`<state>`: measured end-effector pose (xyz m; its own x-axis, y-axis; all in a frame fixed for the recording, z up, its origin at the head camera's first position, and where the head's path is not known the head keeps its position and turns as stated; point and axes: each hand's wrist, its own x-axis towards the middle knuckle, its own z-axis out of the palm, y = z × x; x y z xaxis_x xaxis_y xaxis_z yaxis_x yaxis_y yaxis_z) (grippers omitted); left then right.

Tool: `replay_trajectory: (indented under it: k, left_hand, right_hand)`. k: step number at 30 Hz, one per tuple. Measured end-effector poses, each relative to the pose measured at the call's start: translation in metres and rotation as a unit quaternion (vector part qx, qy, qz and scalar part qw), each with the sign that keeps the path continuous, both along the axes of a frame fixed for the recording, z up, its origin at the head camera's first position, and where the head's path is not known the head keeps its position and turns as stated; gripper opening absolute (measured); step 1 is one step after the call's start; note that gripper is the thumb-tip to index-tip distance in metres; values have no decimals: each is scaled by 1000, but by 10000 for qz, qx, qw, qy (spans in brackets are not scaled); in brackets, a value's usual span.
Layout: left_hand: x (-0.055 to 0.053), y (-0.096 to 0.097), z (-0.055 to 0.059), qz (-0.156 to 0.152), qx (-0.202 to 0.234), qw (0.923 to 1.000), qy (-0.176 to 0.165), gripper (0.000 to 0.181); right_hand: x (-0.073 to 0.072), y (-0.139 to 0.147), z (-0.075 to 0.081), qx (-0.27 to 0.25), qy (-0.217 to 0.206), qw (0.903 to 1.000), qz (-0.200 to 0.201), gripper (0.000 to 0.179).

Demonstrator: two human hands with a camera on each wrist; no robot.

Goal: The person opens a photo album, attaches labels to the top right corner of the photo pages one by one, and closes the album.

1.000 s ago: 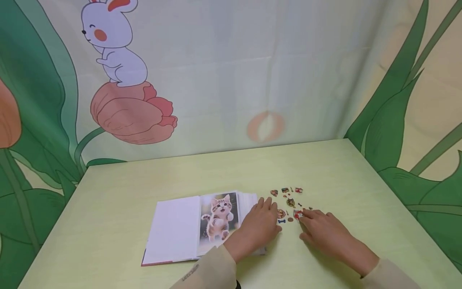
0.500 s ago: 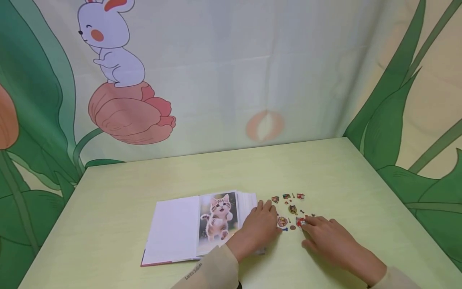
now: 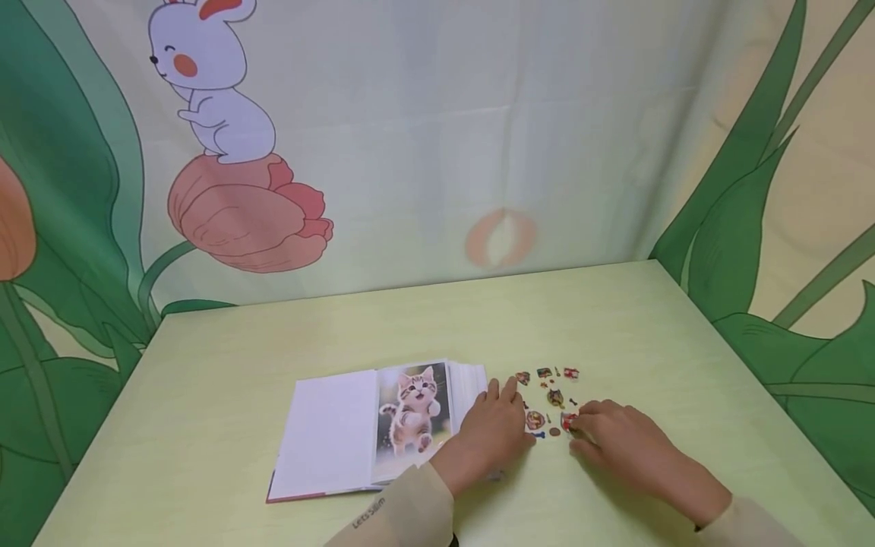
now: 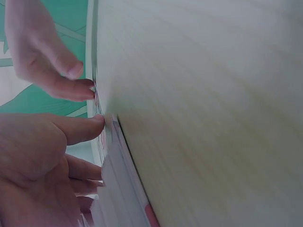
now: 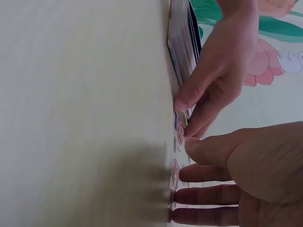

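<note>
A clear sheet of small colourful stickers (image 3: pixel 555 396) lies on the table to the right of an open photo album (image 3: pixel 331 437). My left hand (image 3: pixel 494 427) rests across the album's right-hand page edges, its fingertips and thumb at the sheet's left edge. My right hand (image 3: pixel 625 441) is over the sheet's right side, fingertips at a red-and-white sticker (image 3: pixel 567 422). In the right wrist view the right fingers (image 5: pixel 208 194) reach down nearly straight to the sheet, and the thumb (image 5: pixel 203 150) stands apart from them. The right fingertips partly cover the red sticker.
The album shows a blank white left page and a kitten picture (image 3: pixel 413 414) on the right. The pale green table (image 3: pixel 225 380) reaches back to a printed curtain (image 3: pixel 383 152) with a rabbit, flowers and leaves.
The sticker sheet has shifted slightly toward me. My right hand has moved a little toward me with it, and its fingers are more bent now. My left hand stays nearly in place.
</note>
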<state>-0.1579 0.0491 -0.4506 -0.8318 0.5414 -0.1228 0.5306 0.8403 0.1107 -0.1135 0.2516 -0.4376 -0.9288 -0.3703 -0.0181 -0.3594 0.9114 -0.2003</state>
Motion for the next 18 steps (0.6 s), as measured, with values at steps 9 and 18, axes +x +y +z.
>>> replay_trajectory:
  k: [9,18]
  left_hand:
    - [2,-1,2,-48,-54,10000,3,66]
    - [5,-3,4,-197,-309,9993,35,66]
  right_hand:
    - [-42,-1,7,-423,115,9990,71,23]
    - [-82,-16,-9,-392,568,9919,1070,24]
